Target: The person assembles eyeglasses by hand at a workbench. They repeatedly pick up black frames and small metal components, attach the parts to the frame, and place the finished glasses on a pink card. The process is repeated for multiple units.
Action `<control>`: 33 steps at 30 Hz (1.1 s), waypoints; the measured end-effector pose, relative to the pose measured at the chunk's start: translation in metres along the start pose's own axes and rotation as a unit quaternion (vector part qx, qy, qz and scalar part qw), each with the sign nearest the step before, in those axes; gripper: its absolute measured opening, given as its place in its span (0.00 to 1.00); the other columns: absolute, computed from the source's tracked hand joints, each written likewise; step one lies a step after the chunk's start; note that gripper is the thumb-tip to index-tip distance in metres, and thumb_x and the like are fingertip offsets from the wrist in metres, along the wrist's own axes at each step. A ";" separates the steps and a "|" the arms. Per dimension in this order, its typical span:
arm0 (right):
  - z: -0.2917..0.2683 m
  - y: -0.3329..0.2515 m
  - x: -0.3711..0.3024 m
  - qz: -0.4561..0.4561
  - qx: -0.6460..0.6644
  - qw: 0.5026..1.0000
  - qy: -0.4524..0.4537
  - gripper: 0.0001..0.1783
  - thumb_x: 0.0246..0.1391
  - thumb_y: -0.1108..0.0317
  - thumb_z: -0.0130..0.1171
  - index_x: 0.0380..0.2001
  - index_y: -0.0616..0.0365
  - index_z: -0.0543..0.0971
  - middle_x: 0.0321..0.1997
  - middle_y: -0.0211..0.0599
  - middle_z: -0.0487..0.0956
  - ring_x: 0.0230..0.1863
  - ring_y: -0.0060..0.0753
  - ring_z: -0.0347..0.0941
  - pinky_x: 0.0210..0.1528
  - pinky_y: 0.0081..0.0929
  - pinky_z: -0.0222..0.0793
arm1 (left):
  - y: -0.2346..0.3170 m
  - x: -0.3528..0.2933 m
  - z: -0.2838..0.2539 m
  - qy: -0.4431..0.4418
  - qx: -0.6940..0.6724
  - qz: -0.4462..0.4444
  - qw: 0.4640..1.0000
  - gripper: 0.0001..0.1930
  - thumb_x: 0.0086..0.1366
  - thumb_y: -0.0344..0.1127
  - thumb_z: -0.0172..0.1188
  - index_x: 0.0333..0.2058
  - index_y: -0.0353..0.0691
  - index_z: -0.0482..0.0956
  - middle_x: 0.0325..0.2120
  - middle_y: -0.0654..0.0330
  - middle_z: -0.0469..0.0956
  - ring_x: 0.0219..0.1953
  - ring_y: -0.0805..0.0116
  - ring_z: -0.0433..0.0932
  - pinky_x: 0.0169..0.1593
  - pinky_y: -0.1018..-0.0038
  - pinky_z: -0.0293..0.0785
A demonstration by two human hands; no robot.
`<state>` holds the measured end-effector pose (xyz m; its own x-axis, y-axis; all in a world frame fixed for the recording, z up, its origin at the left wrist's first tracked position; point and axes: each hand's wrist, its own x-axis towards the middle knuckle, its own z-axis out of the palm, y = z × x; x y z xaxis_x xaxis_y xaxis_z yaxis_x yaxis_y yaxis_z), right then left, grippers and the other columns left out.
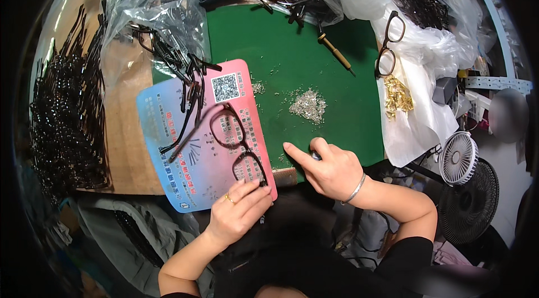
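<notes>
Wooden table, green mat on top; pink-and-blue sheet overlaps the mat's left side. Dark eyeglass frame over the sheet, left hand pinching its near end, fingers together. Right hand at the mat: index extended, others curled; cannot tell whether they grip anything. Tiny silvery parts heaped mid-mat, brass-coloured screwdriver beyond. White fan, black fan at right.

Dark 2-rimmed glasses, 1 temple stretched out, slant over the pink-blue mat; silvery bits lie heaped right of it.
</notes>
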<state>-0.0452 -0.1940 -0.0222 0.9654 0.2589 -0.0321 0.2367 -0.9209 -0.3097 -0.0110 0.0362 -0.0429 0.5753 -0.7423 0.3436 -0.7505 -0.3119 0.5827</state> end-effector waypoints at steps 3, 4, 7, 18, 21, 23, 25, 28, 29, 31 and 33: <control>0.003 0.002 0.000 -0.010 -0.015 1.000 -0.005 0.31 0.34 0.71 0.58 0.50 0.45 0.73 0.30 0.35 0.66 0.18 0.30 0.66 0.17 0.25 0.68 | -0.002 0.002 0.005 0.021 0.003 -0.041 0.999 0.09 0.46 0.29 0.61 0.30 0.40 0.80 0.35 0.60 0.79 0.38 0.64 0.78 0.44 0.67 0.75; 0.003 0.000 0.000 -0.004 -0.010 1.000 -0.006 0.32 0.34 0.71 0.58 0.50 0.45 0.73 0.30 0.35 0.66 0.18 0.30 0.66 0.17 0.25 0.68 | -0.003 0.001 0.003 0.018 0.006 -0.052 0.998 0.09 0.46 0.28 0.61 0.30 0.40 0.80 0.35 0.60 0.79 0.37 0.63 0.78 0.44 0.67 0.75; -0.004 0.006 0.005 0.009 0.030 0.999 -0.028 0.28 0.40 0.73 0.58 0.50 0.46 0.74 0.28 0.36 0.66 0.20 0.31 0.70 0.18 0.26 0.67 | -0.003 0.001 0.005 0.027 0.000 -0.070 0.997 0.10 0.46 0.27 0.63 0.30 0.38 0.80 0.31 0.58 0.80 0.35 0.63 0.79 0.46 0.65 0.74; 0.000 0.017 0.000 -0.024 0.116 0.993 -0.014 0.24 0.42 0.71 0.58 0.48 0.46 0.75 0.30 0.37 0.68 0.20 0.32 0.71 0.19 0.26 0.69 | -0.009 0.001 0.014 0.055 -0.006 -0.057 0.997 0.09 0.44 0.25 0.66 0.28 0.38 0.79 0.28 0.59 0.80 0.34 0.62 0.79 0.45 0.64 0.75; -0.006 0.017 0.002 -0.081 0.170 0.980 -0.070 0.25 0.41 0.70 0.58 0.48 0.43 0.75 0.29 0.35 0.67 0.18 0.30 0.70 0.18 0.25 0.69 | -0.016 0.005 0.014 0.056 -0.007 -0.029 0.998 0.09 0.43 0.27 0.68 0.27 0.39 0.79 0.28 0.59 0.80 0.34 0.63 0.80 0.43 0.66 0.76; -0.001 0.009 0.004 -0.105 0.183 0.974 -0.085 0.26 0.41 0.70 0.58 0.48 0.42 0.74 0.28 0.34 0.67 0.17 0.30 0.70 0.17 0.25 0.69 | -0.016 0.006 0.013 0.050 0.002 -0.021 0.999 0.09 0.43 0.28 0.69 0.26 0.39 0.79 0.28 0.59 0.80 0.34 0.63 0.80 0.42 0.67 0.76; 0.006 0.003 0.009 -0.121 0.178 0.973 -0.089 0.26 0.40 0.70 0.58 0.48 0.41 0.74 0.27 0.34 0.66 0.15 0.31 0.70 0.16 0.26 0.68 | -0.017 0.007 0.012 0.047 0.012 -0.015 0.999 0.09 0.44 0.28 0.68 0.26 0.39 0.79 0.28 0.59 0.80 0.34 0.63 0.79 0.41 0.67 0.76; 0.006 0.004 0.009 -0.114 0.199 0.969 -0.091 0.25 0.40 0.70 0.58 0.47 0.40 0.75 0.27 0.33 0.66 0.15 0.29 0.70 0.15 0.25 0.67 | -0.017 0.005 0.015 0.054 0.012 -0.017 0.998 0.08 0.45 0.28 0.68 0.26 0.39 0.79 0.28 0.60 0.80 0.34 0.64 0.79 0.42 0.67 0.76; 0.007 0.004 0.009 -0.114 0.193 0.971 -0.081 0.25 0.40 0.69 0.58 0.46 0.39 0.75 0.27 0.33 0.66 0.15 0.28 0.70 0.14 0.25 0.67 | -0.018 0.005 0.014 0.051 0.011 -0.015 0.999 0.08 0.45 0.27 0.68 0.26 0.39 0.79 0.28 0.60 0.80 0.33 0.64 0.80 0.42 0.67 0.76; 0.008 0.002 0.006 -0.118 0.180 0.975 -0.063 0.24 0.40 0.69 0.58 0.45 0.39 0.75 0.26 0.32 0.66 0.14 0.27 0.69 0.14 0.24 0.66 | -0.017 0.007 0.014 0.046 0.010 -0.013 0.999 0.08 0.46 0.27 0.68 0.26 0.39 0.78 0.28 0.60 0.80 0.33 0.64 0.80 0.43 0.67 0.76; 0.008 0.001 0.007 -0.119 0.180 0.974 -0.063 0.23 0.40 0.69 0.58 0.45 0.39 0.76 0.26 0.32 0.66 0.14 0.26 0.69 0.14 0.23 0.66 | -0.017 0.006 0.015 0.049 0.006 -0.018 0.999 0.08 0.46 0.27 0.68 0.26 0.39 0.78 0.28 0.60 0.80 0.33 0.64 0.80 0.43 0.67 0.76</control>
<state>-0.0388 -0.1902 -0.0305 0.8612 0.5074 -0.0277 0.3765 -0.6738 -0.6358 0.0005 0.0287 -0.0619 0.6309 -0.6684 0.3939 -0.7322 -0.3451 0.5872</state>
